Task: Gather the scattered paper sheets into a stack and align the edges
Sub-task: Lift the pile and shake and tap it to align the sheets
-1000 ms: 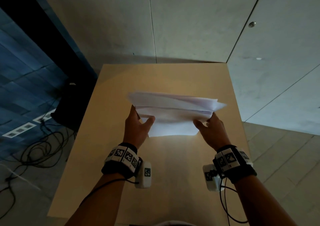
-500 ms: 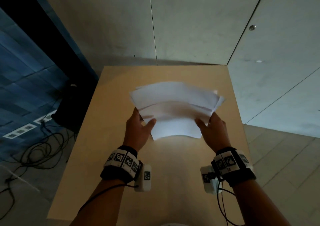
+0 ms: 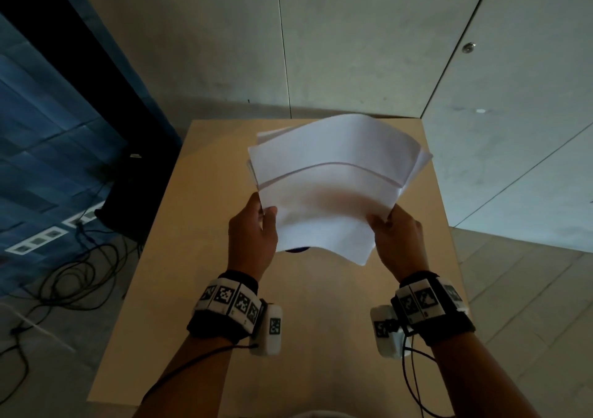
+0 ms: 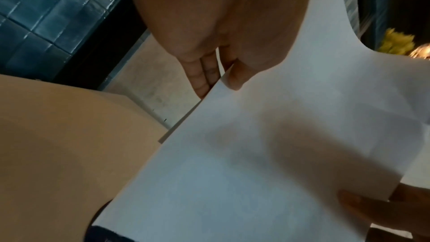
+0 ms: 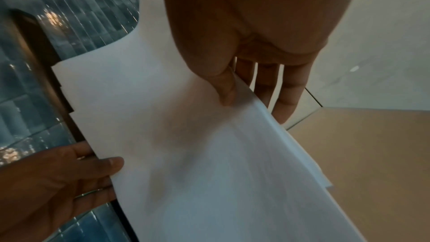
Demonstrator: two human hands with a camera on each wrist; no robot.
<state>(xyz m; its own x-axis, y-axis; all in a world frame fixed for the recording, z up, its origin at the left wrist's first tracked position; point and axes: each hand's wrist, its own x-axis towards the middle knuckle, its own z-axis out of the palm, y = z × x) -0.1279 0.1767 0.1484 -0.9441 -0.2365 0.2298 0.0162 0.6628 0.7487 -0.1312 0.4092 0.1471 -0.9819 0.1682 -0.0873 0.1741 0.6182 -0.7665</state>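
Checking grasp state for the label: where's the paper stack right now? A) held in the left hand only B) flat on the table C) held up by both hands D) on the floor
C: the left hand and right hand each pinch a side of the paper stack, which is off the table.

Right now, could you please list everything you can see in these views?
paper sheets: several, white, held in the air above the table, edges uneven
table: one, tan
cables: several, black, on the floor left of the table
dark box: one, black, on the floor beside the table
wrist bands: two, black with white markers
left hand: grips the sheets' left edge
right hand: grips the sheets' right edge
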